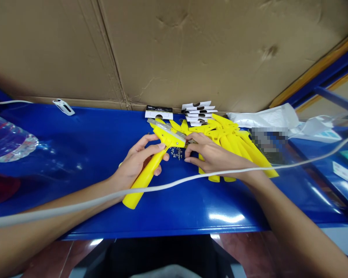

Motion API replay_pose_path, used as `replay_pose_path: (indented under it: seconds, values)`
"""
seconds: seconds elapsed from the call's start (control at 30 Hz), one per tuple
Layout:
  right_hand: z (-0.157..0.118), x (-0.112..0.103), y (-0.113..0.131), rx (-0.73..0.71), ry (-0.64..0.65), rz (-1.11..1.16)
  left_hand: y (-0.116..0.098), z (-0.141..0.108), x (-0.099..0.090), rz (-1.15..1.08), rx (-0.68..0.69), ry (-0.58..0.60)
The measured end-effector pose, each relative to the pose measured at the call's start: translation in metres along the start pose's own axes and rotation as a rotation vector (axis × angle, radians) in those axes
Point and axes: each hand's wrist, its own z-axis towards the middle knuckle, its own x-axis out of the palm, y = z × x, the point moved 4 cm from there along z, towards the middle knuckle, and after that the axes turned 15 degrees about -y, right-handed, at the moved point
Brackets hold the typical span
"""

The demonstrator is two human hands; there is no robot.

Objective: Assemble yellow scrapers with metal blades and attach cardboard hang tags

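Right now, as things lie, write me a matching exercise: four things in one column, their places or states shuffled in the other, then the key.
Things:
1. Left hand
2. Small metal parts
3. White cable
4. White plastic package

Places and states:
A. On the blue tabletop, between the left hand and the right hand
B. Toward the back, to the right of the white cards
C. Wrapped around the handle of a yellow tool
D. Crossing the view in front of both arms

Pairs: 1-C, 2-A, 3-D, 4-B
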Motion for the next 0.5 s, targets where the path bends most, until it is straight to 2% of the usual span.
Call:
replay_pose_path:
  seconds: [0.27, 0.43, 0.5]
  values:
    - [0.005, -0.005, 0.005, -0.002, -0.091, 0.0, 0.001, 0.001, -0.001, -0.047, -0.002, -0.029]
    - [0.008, -0.012, 0.004, 0.119, -0.265, 0.002, 0.002, 0.002, -0.003, -0.036, -0.008, -0.027]
    - [0.008, -0.014, 0.005, 0.116, -0.351, 0.018, 0.003, 0.002, -0.002, -0.034, -0.021, -0.011]
